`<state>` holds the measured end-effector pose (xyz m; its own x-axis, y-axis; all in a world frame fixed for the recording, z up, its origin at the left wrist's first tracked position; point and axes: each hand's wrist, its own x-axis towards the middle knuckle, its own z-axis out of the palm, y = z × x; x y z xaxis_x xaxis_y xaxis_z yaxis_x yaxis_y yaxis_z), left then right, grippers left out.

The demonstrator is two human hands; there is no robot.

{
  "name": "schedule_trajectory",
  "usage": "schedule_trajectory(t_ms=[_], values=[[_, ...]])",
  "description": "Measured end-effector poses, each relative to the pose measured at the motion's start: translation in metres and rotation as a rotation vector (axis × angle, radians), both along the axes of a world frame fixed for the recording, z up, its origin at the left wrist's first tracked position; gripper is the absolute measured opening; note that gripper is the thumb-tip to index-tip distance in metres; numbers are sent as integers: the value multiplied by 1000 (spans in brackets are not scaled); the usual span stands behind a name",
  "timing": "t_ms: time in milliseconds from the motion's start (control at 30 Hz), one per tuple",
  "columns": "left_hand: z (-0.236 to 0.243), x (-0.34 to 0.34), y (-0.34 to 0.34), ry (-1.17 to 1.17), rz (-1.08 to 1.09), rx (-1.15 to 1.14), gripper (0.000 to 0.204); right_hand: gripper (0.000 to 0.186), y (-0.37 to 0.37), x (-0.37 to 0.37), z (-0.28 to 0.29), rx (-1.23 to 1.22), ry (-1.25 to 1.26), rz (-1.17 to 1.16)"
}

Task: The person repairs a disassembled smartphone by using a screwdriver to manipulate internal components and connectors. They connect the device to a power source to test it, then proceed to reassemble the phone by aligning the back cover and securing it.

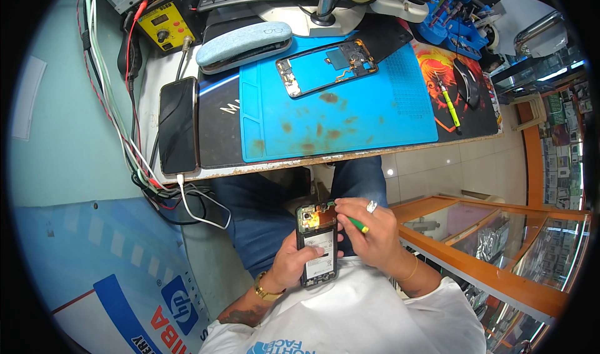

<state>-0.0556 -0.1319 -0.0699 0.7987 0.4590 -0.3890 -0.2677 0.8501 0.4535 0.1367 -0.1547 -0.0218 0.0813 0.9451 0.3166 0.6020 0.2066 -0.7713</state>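
Note:
My left hand (292, 261) holds an opened smartphone (304, 241) upright over my lap, its thumb across the white battery (319, 254). The back cover is off, so the circuit board (325, 219) with its camera shows above the battery. In my right hand (375, 229) is a slim tool with a green and yellow handle (358, 225); its tip is hidden by my fingers. Those fingertips meet the phone's upper right edge. On the blue repair mat (375, 113) lies a phone frame (294, 82) with small parts and an orange flex cable.
A dark-screened phone (178, 126) with a white cable plugged in lies at the bench's left. Beyond are a glasses case (244, 44), a yellow soldering station (164, 26) and a microscope base (312, 19). A yellow tool (449, 107) and a mouse (465, 82) lie right.

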Motion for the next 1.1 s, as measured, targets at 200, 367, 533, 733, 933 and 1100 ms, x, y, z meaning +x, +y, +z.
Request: schedule_trajectory(t_ms=[200,367,533,733,933,1100], values=[[5,-1,4,13,14,-27,60,10,0,16,-6,-268,324,-33],[7,0,6,-3,42,-66,61,10,2,10,-3,-195,290,-25],[9,1,8,0,44,-69,62,11,2,14,-4,-205,339,-22],[7,-6,14,-114,-67,-165,66,14,-4,26,-8,-152,609,-35],[3,-20,26,-228,-356,-388,72,10,2,33,8,-238,656,239],[-11,-29,24,-465,-557,-397,89,13,5,35,0,-332,635,360]])
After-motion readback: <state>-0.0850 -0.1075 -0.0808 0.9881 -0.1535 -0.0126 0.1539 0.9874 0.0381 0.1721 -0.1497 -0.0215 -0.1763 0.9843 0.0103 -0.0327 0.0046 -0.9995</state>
